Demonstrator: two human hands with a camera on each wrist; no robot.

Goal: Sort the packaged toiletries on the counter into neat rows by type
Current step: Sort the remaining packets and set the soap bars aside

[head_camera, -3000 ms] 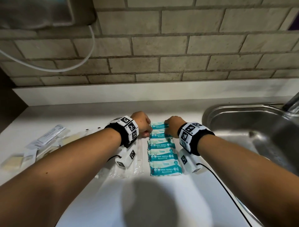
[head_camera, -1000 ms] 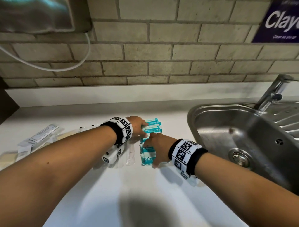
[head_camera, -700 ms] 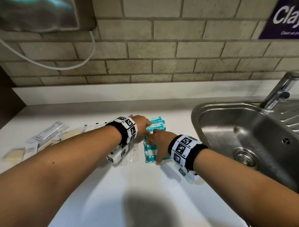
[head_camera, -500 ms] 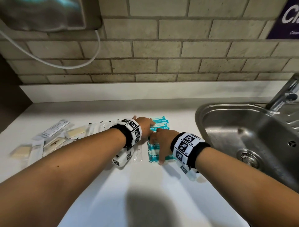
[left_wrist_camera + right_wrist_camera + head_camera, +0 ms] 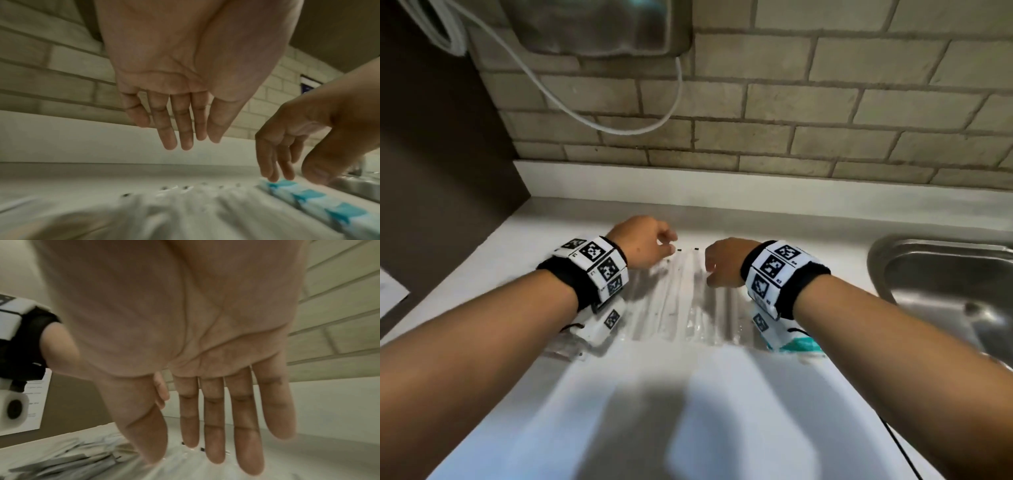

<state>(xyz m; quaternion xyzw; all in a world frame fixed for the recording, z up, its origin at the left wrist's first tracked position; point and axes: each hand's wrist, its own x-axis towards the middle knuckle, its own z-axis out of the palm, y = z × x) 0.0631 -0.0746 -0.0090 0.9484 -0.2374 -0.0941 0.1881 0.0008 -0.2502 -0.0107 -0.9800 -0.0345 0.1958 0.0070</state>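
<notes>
A row of clear plastic packets (image 5: 688,301) lies on the white counter (image 5: 654,394), blurred in the left wrist view (image 5: 185,211). My left hand (image 5: 654,240) hovers over their far end, fingers straight and empty (image 5: 185,139). My right hand (image 5: 719,263) is beside it, also with straight fingers and holding nothing (image 5: 216,443). The row of teal wipes packs (image 5: 312,199) lies just right of the clear packets. In the head view only a teal corner (image 5: 803,344) shows under my right wrist. My right fingertips hang at that row's far end; I cannot tell whether they touch.
A steel sink (image 5: 945,274) borders the counter on the right. The brick wall (image 5: 791,137) with a white cable (image 5: 585,116) rises behind. A dark panel (image 5: 431,171) closes the left side. Grey sachets (image 5: 61,462) lie left of the clear packets.
Both hands have left the wipes row and moved left over the clear packets. The right hand no longer lies flat on the wipes. The head view has swung left.
</notes>
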